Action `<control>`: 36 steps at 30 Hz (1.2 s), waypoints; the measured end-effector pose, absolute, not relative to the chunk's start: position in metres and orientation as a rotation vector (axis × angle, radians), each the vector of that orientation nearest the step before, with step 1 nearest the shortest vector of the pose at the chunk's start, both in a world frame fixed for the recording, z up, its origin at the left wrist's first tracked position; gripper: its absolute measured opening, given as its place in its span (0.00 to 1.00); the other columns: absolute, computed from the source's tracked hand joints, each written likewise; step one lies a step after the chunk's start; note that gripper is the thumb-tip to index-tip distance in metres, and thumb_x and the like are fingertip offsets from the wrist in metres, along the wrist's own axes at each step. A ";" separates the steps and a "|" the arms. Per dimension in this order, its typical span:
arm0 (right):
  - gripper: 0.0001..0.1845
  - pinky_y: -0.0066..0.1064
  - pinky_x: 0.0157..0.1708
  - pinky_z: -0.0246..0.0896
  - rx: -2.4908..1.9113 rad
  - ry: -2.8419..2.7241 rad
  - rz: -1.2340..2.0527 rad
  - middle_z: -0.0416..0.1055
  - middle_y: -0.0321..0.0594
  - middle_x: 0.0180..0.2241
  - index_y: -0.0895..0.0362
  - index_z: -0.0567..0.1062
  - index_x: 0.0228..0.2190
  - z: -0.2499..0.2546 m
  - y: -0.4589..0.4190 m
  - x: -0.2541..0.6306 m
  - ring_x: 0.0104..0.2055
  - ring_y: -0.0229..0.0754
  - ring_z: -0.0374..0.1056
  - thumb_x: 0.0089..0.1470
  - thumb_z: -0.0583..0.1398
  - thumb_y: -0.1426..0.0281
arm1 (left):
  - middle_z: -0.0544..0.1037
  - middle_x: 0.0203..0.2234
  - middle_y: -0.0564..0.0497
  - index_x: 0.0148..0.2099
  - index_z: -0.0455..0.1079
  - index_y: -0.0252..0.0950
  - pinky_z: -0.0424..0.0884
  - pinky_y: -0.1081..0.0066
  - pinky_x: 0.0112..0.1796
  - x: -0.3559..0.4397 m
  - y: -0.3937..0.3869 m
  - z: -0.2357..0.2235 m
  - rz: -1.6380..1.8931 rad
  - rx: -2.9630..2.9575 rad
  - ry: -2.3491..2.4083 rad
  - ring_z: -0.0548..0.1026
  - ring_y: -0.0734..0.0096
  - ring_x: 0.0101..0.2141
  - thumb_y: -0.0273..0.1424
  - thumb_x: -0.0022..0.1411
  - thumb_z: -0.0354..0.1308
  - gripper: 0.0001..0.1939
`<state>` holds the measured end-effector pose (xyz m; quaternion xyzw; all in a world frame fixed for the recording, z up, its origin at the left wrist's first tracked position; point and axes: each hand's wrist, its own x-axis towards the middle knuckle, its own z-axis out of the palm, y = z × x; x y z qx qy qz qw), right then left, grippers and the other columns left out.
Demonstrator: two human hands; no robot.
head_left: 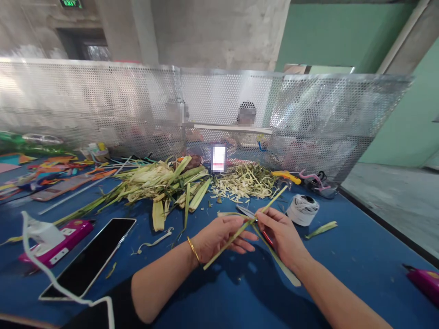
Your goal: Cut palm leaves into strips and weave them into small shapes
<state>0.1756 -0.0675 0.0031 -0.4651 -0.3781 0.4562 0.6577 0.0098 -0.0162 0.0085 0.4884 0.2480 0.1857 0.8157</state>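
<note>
Both my hands work with narrow pale-green leaf strips (222, 251) that cross one another above the blue table. My left hand (219, 235), with a gold bangle at its wrist, pinches the strips near their crossing between thumb and forefinger; its other fingers extend beneath. On the other side of the crossing, my right hand (281, 235) grips them with its fingertips. One wider strip end (290, 273) hangs below the right hand. Scissors (244, 211) show a metal blade and red handle behind my hands, partly hidden. A spool of white string (303, 210) stands beyond my right hand.
Leaf stalks (151, 183) and a heap of shredded strips (243, 182) lie at the back. A phone (94, 256), a pink power strip (70, 240) and a white cable (51, 278) are at left. Behind rises a perforated screen (137, 105), with people beyond.
</note>
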 end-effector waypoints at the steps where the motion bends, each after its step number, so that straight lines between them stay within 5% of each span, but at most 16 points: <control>1: 0.14 0.27 0.24 0.50 -1.084 -0.882 1.041 0.61 0.29 0.15 0.58 0.74 0.21 0.002 -0.068 0.174 0.21 0.33 0.54 0.36 0.69 0.61 | 0.80 0.35 0.44 0.49 0.70 0.36 0.70 0.74 0.31 0.011 -0.018 0.007 0.406 1.075 0.538 0.79 0.69 0.30 0.44 0.52 0.62 0.25; 8: 0.15 0.28 0.26 0.51 -1.140 -0.931 1.003 0.62 0.30 0.16 0.58 0.74 0.20 -0.002 -0.067 0.169 0.22 0.34 0.55 0.34 0.69 0.59 | 0.79 0.28 0.45 0.36 0.75 0.31 0.66 0.77 0.25 0.017 -0.026 0.001 0.510 1.160 0.721 0.77 0.73 0.24 0.41 0.48 0.65 0.18; 14: 0.18 0.28 0.24 0.52 -1.175 -0.907 1.021 0.61 0.30 0.15 0.57 0.73 0.19 -0.003 -0.066 0.170 0.21 0.35 0.56 0.35 0.68 0.56 | 0.80 0.34 0.45 0.40 0.74 0.33 0.62 0.78 0.19 0.017 -0.028 0.003 0.556 1.173 0.701 0.75 0.75 0.21 0.41 0.48 0.64 0.19; 19: 0.28 0.29 0.20 0.46 -1.511 -1.237 0.421 0.55 0.31 0.11 0.56 0.63 0.10 0.001 -0.072 0.179 0.16 0.34 0.51 0.51 0.57 0.51 | 0.80 0.31 0.43 0.33 0.74 0.31 0.60 0.79 0.16 0.019 -0.028 0.004 0.576 1.257 0.793 0.72 0.78 0.17 0.41 0.49 0.63 0.17; 23: 0.16 0.31 0.30 0.54 -1.471 -1.617 -0.114 0.66 0.35 0.20 0.55 0.75 0.25 0.010 -0.076 0.181 0.24 0.38 0.61 0.55 0.57 0.58 | 0.80 0.29 0.44 0.26 0.73 0.31 0.59 0.79 0.15 0.022 -0.037 0.004 0.503 1.391 0.832 0.72 0.76 0.17 0.40 0.50 0.61 0.15; 30: 0.16 0.25 0.19 0.49 -1.429 -1.587 0.546 0.58 0.30 0.16 0.56 0.67 0.18 0.007 -0.073 0.165 0.19 0.34 0.55 0.52 0.58 0.62 | 0.79 0.27 0.44 0.25 0.72 0.31 0.60 0.78 0.15 0.030 -0.049 -0.006 0.284 1.424 0.873 0.71 0.75 0.15 0.41 0.50 0.61 0.15; 36: 0.06 0.27 0.26 0.56 -1.283 -1.851 0.007 0.69 0.35 0.23 0.55 0.68 0.29 0.008 -0.093 0.162 0.25 0.37 0.65 0.58 0.54 0.69 | 0.79 0.27 0.44 0.29 0.73 0.31 0.59 0.79 0.15 0.023 -0.029 -0.008 0.329 1.073 0.860 0.74 0.74 0.19 0.46 0.55 0.57 0.20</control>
